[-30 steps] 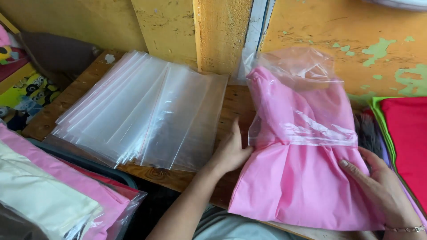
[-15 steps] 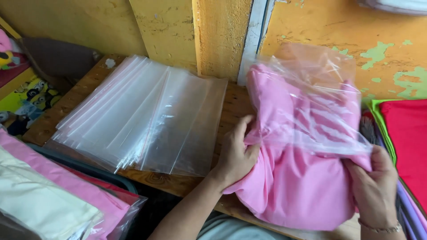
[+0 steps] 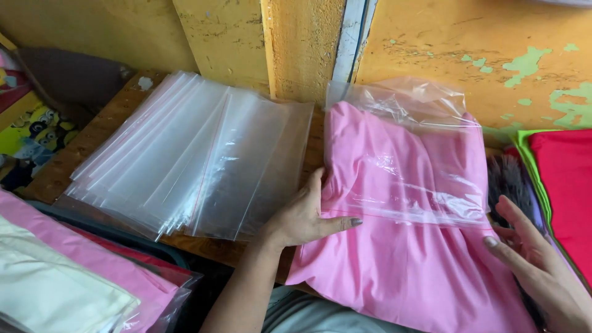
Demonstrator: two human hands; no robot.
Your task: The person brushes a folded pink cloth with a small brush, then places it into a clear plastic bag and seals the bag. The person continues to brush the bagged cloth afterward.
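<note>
**Fingers flattened on a half-bagged pink garment**

The fingers [image 3: 316, 185] of the left hand [image 3: 305, 216] are laid open and flat against the left edge of the pink garment [image 3: 394, 271], the thumb pressed onto the cloth just below the bag's mouth; nothing is clenched. The right hand [image 3: 536, 265] is held open too, its fingers [image 3: 515, 216] spread at the garment's right edge, touching it lightly or just beside it.

Half a second ago the garment was gripped and bunched by both hands, with the clear plastic bag [image 3: 413, 154] crumpled over it. Now the grip has been released, the cloth lies smoother on the worktop [image 3: 111, 120], and the bag is seen drawn evenly over the upper half, its opening lying straight across the middle. The lower half remains uncovered, so the bagging is judged to be about halfway done.

Counted: one pink garment, one bag upon it, and one fanned stack of empty clear bags [image 3: 191, 160] to the left, too overlapped for an exact number. Packed fabrics [image 3: 74, 283] in pink and cream are seen at lower left, and a red folded cloth [image 3: 564, 185] at the right.
</note>
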